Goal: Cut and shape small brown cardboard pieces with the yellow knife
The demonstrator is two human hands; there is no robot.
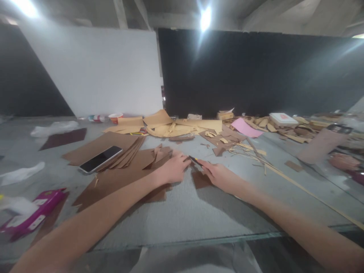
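Forearms (110,206) nearest; black-yellow tool (196,161) juts leftward from pinching right grip (220,174); left grip (174,168) unclear.

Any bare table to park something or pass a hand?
Bare table: between left forearm and right forearm, towards the near edge; also between right forearm and long pale strip. Crowded: far side, with offcuts; left side, with brown sheets and phone.

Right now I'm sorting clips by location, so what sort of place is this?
Probably a craft or leather workshop: stacked brown sheets, narrow offcut strips and a black-and-yellow cutter in the right hand.
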